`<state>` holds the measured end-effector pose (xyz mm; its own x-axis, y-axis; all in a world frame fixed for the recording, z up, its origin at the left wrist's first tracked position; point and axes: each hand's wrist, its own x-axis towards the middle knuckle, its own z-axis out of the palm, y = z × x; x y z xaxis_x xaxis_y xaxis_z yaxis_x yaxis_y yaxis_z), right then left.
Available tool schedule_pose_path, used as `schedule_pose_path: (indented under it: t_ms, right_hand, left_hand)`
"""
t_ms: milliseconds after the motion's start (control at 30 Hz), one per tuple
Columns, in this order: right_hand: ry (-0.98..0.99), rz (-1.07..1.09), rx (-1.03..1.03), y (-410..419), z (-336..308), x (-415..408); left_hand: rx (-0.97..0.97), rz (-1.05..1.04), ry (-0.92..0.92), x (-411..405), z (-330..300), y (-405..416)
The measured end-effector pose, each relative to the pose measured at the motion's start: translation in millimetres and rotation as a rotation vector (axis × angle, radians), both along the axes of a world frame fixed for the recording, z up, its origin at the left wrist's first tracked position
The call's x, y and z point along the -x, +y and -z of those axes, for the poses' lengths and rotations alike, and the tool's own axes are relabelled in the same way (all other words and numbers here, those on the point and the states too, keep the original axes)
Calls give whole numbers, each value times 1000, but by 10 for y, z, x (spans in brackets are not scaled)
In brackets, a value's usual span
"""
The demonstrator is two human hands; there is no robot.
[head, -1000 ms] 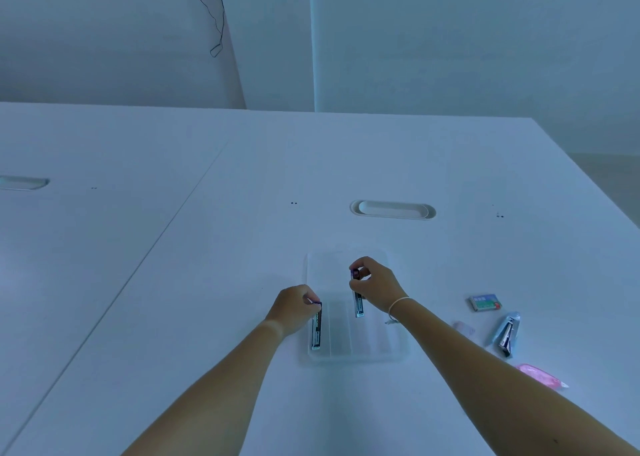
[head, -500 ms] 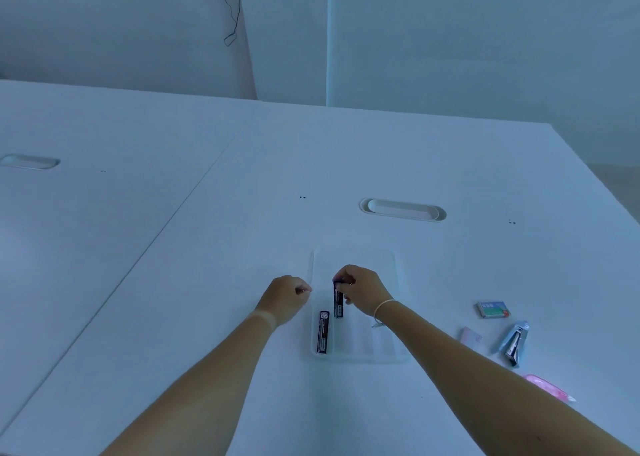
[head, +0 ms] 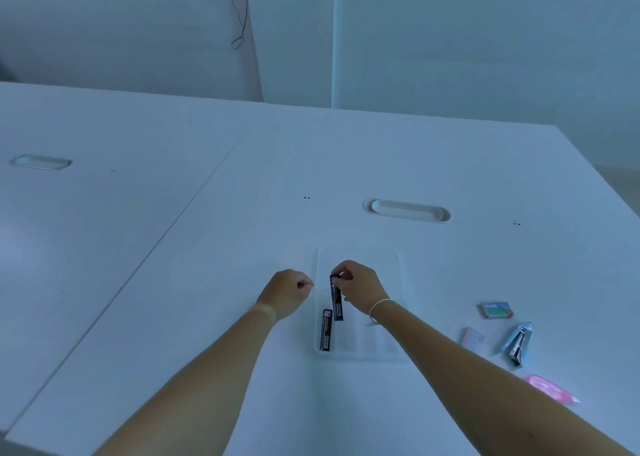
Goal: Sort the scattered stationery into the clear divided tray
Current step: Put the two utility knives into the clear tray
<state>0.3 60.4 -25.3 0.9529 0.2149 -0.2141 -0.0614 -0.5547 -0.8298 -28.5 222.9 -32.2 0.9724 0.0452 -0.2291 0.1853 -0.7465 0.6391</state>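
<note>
A clear divided tray (head: pixel 394 268) lies on the white table in front of me. One dark lead case (head: pixel 325 330) rests in its leftmost compartment. My right hand (head: pixel 360 287) pinches the top end of a second dark lead case (head: pixel 337 299), which hangs down over the tray beside the first. My left hand (head: pixel 287 291) hovers just left of the tray, fingers curled with nothing in them. To the right on the table lie a small staple box (head: pixel 496 309), a pale eraser (head: pixel 472 338), a blue stapler (head: pixel 517 343) and a pink correction tape (head: pixel 549 388).
A recessed oval cable port (head: pixel 407 210) sits in the table beyond the tray, and another cable port (head: pixel 41 162) lies in the adjoining table at far left. A seam (head: pixel 166 230) runs between the two tables. White walls stand behind.
My left hand let go of its lead case, which now lies in the leftmost compartment, and drew back to the left. My right hand carried its case leftward over the tray.
</note>
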Motion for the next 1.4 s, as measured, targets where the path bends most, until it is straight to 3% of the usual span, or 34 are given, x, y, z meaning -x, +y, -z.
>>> schedule_pose_path:
  t_ms: [267,567,833,1100,1267,1400]
  right_hand:
    - [54,-9,4,53,95,115]
    - [-42,-121,230,-122,165,272]
    - [-78,69,245,-783,59,234]
    - [-66,325,327,-1755,1,224]
    - [-22,472,374,-2245,31,271]
    - [13,471,475,-2486,111,288]
  left_hand:
    - [-2,5,13,24,-11,1]
    - [-13,44,5,15,-28,-70]
    - [12,133,-3,-55,-72,-471]
    - [-1,361,-19,-133,-70,-1311]
    - [-48,534,-9,-135,-60,-1885]
    - [-175,686,0,-151,-4,-2239]
